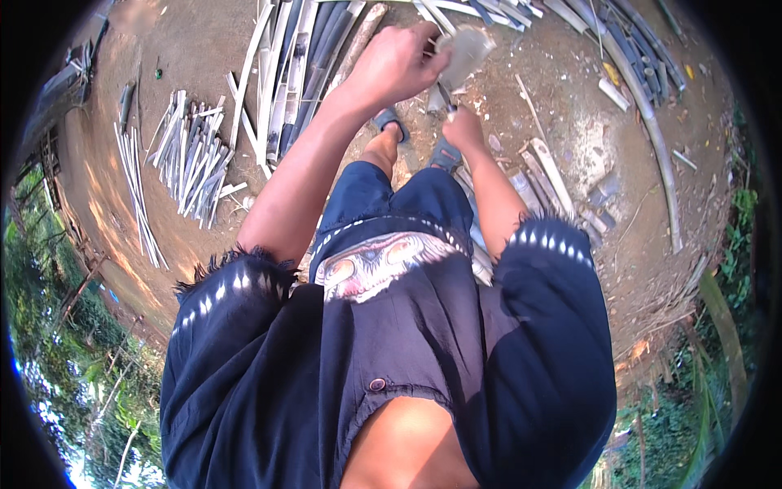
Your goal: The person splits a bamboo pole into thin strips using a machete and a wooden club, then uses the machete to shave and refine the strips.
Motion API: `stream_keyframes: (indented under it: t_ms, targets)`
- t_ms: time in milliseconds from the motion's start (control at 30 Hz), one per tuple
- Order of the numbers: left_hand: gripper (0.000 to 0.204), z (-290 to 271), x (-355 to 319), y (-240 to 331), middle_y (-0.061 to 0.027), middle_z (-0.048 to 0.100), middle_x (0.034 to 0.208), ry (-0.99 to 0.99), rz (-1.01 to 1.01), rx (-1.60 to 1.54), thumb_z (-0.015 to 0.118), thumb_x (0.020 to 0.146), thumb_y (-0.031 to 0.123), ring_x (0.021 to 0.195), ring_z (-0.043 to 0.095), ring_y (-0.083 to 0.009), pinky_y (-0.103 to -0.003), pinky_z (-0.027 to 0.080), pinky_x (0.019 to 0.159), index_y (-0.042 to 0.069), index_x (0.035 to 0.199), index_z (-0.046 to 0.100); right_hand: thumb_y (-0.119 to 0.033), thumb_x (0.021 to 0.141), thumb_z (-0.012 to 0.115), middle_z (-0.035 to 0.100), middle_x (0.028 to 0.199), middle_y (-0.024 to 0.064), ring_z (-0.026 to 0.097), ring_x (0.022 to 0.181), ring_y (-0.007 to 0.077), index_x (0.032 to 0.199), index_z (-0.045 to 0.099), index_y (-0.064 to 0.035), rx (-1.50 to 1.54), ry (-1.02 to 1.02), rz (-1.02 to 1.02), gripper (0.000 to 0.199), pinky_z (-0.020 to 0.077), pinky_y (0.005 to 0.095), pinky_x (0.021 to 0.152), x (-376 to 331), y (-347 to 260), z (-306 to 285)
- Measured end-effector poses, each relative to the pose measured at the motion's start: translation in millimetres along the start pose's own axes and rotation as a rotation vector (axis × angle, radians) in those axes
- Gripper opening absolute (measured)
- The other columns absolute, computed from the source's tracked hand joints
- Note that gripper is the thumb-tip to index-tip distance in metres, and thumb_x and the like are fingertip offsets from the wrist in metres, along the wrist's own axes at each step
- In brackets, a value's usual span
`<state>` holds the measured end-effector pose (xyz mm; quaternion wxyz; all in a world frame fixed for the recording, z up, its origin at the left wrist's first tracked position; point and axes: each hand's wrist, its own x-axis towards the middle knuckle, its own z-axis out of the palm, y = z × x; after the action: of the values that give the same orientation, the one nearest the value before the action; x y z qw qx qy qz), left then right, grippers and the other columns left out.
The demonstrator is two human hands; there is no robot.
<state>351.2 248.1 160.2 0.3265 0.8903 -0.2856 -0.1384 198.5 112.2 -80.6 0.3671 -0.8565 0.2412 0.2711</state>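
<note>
My left hand (399, 67) is closed, its fingers curled beside a pale, flat, translucent-looking piece (469, 59). Blur hides whether the fingers grip that piece or a thin strip. Just below and to the right, my right hand (463, 130) is wrapped round the handle of what looks like a knife (445, 94). Its dark narrow part points up toward the left hand. How it meets the pale piece is unclear. Both hands are held out ahead of me, above my sandalled feet (393, 124).
Long split bamboo strips (285, 73) lie beyond my left arm. Further left is a heap of short, thin sticks (192, 155). Cut bamboo pieces (547, 175) lie right of my right forearm. A long curved pole (656, 138) and dark bamboo lengths (643, 57) rest at the far right.
</note>
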Motion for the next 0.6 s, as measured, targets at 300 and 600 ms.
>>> stream_keyframes:
  t_ms: [300, 600]
  targets:
    - [0.027, 58, -17, -41, -0.0096, 0.077, 0.097, 0.276, -0.200, -0.408, 0.057, 0.103, 0.028, 0.089, 0.072, -0.0162, -0.032, 0.056, 0.079, 0.003, 0.107, 0.068, -0.036, 0.092, 0.066, 0.072, 0.099, 0.0248, 0.068, 0.097, 0.0450, 0.110, 0.070, -0.0025, 0.047, 0.133, -0.031, 0.038, 0.0541, 0.0492, 0.084, -65, 36, -8]
    - [0.031, 197, -8, -107, -0.0169, 0.071, 0.098, -0.322, 0.078, 0.070, 0.046, 0.103, 0.031, 0.089, 0.070, -0.0370, -0.050, 0.056, 0.080, 0.006, 0.114, 0.060, -0.035, 0.094, 0.063, 0.063, 0.126, 0.0243, 0.057, 0.121, 0.0413, 0.128, 0.064, -0.0049, -0.017, 0.137, -0.209, 0.046, 0.0424, 0.0479, 0.103, -84, 77, 55]
